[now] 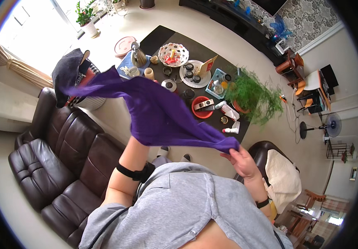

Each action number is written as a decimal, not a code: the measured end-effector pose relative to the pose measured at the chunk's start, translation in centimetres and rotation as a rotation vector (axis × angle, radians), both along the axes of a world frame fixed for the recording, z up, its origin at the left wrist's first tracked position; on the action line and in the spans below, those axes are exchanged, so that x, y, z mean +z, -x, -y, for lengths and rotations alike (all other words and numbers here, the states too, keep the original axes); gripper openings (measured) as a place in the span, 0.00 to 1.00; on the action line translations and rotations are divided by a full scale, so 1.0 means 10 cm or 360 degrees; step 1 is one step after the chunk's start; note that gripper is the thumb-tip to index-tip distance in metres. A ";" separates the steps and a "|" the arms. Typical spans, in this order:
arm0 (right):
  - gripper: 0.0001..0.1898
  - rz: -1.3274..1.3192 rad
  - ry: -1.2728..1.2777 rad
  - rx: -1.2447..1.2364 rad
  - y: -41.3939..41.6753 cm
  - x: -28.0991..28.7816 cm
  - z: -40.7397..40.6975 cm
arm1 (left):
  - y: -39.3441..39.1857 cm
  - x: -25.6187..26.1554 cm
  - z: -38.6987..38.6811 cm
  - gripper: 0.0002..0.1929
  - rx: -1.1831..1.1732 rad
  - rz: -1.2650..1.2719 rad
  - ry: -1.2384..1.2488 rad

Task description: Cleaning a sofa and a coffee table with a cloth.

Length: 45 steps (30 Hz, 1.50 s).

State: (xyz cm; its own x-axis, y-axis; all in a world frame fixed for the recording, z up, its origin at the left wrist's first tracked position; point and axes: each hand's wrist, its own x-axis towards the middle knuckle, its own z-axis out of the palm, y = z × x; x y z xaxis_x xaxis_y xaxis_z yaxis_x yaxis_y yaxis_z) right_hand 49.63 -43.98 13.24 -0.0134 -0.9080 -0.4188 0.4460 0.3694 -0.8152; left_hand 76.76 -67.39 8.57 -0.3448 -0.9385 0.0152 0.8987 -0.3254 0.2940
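Note:
A purple cloth item (157, 109), possibly a garment, stretches in the air before me, blurred at its far left end. My right hand (242, 162) pinches its right end between thumb and fingers. On the other side, my left forearm (135, 155) runs up behind the cloth, which covers my left hand. Past the cloth's left end, dark blue clothing (68, 71) lies heaped on a ribbed white basket (93, 102). The purple cloth hangs between me and the dark coffee table (194, 45), hiding part of it.
A brown leather sofa (73, 149) stands at the left. On the table are a red bowl with remotes (202, 115), a white lattice basket (180, 46), a tea tray (186, 81) and a feathery potted plant (253, 93). Cream cloth (281, 177) drapes a seat at the right.

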 end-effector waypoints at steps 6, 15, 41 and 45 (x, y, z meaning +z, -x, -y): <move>0.23 -0.0845 -0.0349 0.0390 -0.06 -0.27 -0.04 | 0.44 0.66 -0.46 0.18 0.0394 0.2712 0.1915; 0.27 -0.0126 0.0019 0.0350 -0.47 -0.22 0.21 | 0.67 0.53 -0.90 0.17 0.0603 0.2390 0.3278; 0.09 -0.0021 -0.0161 -0.1075 -0.37 -0.60 -0.78 | 0.15 -0.42 -0.72 0.17 -0.1579 0.1760 0.0362; 0.09 -0.0041 -0.0284 -0.1183 -0.40 -0.64 -0.83 | 0.04 -0.71 -0.72 0.14 -0.1329 0.1666 0.0364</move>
State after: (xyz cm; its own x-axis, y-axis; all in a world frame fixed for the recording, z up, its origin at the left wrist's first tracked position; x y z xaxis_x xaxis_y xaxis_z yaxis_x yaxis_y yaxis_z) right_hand 53.63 -35.72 6.87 -0.6061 -0.5752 -0.5494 0.6103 0.1066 -0.7849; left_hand 76.37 -60.15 1.52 -0.7507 -0.4577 -0.4764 -0.2164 -0.5109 0.8319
